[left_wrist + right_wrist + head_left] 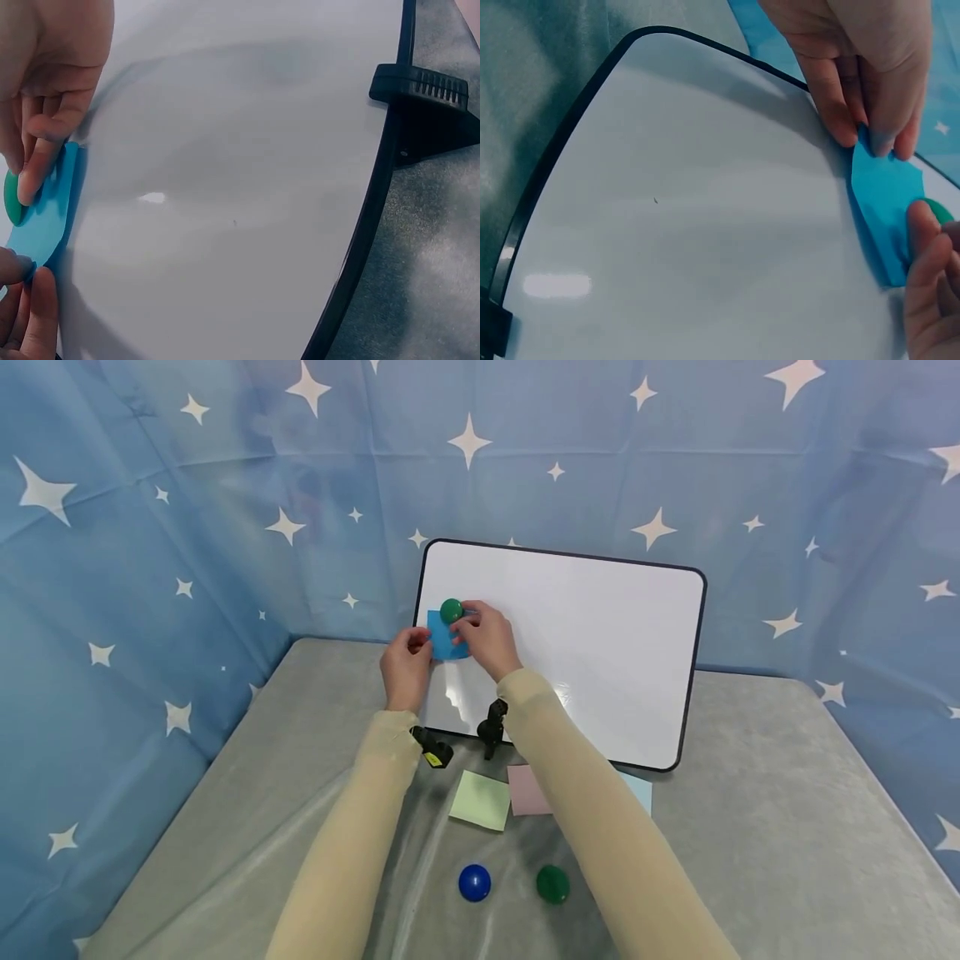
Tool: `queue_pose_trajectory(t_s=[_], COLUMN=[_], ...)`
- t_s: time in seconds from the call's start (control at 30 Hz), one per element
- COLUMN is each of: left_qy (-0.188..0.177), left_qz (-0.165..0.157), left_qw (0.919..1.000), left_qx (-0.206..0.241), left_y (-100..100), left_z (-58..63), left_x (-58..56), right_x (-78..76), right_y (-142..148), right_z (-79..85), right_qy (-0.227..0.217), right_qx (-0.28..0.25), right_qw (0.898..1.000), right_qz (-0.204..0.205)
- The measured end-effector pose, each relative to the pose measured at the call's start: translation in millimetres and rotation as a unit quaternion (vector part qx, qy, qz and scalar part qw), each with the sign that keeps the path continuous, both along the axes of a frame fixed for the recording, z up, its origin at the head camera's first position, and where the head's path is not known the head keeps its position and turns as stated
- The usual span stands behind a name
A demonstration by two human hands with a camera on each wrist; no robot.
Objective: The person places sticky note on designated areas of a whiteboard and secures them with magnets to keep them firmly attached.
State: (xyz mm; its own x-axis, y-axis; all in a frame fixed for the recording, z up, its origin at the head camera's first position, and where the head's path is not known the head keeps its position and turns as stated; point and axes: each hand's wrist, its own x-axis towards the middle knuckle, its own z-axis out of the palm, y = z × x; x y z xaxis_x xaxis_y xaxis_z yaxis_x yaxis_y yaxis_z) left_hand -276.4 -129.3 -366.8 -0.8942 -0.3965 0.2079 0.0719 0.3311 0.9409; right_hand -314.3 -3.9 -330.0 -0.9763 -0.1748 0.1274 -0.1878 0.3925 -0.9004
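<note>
A blue sticky note (442,647) lies against the upper left of a whiteboard (600,652). My left hand (406,672) pinches the note's left edge between thumb and fingers, as the right wrist view also shows with the blue note (885,202). Over the note's top edge is a round green magnet (451,610). My right hand (491,639) holds this magnet by its right side with its fingertips. In the left wrist view the green magnet (13,199) is partly hidden by those fingers. The note's right part is behind the right hand.
Below the board lie a pale green note (481,801), a pink note (528,791) and a light blue note (639,789), partly covered by the right sleeve. Nearer are a blue magnet (475,882) and another green magnet (552,884) on the grey cloth (787,827).
</note>
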Motion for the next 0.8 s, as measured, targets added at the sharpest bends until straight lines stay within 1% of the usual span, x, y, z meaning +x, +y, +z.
queue_pose_trajectory(t_s=[0.2, 0.33, 0.43, 0.5, 0.6, 0.8], left_qy=[0.002, -0.002, 0.001, 0.005, 0.003, -0.017], left_qz=[0.004, 0.0, -0.001, -0.001, 0.001, -0.001], left_qw=[0.9999, 0.9999, 0.9999, 0.9999, 0.9999, 0.9997], left_qx=[-0.015, -0.01, -0.01, -0.012, -0.017, -0.019], left_y=[-0.6, -1.3, -1.2, -1.2, -1.8, -6.6], left_z=[3.7, 4.3, 4.1, 4.0, 3.8, 5.4], left_x=[-1.8, 1.1, 3.0, 3.4, 4.4, 6.0], right_x=[-0.1, 0.8, 2.8, 4.5, 8.7, 18.5], right_y=[3.7, 6.8, 10.1, 13.1, 18.9, 31.4], right_z=[3.3, 1.0, -1.3, -1.6, -0.3, 4.8], right_qy=[0.009, 0.008, 0.016, 0.021, 0.023, 0.034], right_qx=[0.005, 0.009, 0.009, 0.01, 0.012, 0.029], right_qw=[1.0, 1.0, 1.0, 1.0, 0.999, 0.998], right_qz=[0.005, 0.01, 0.011, 0.012, 0.021, 0.041])
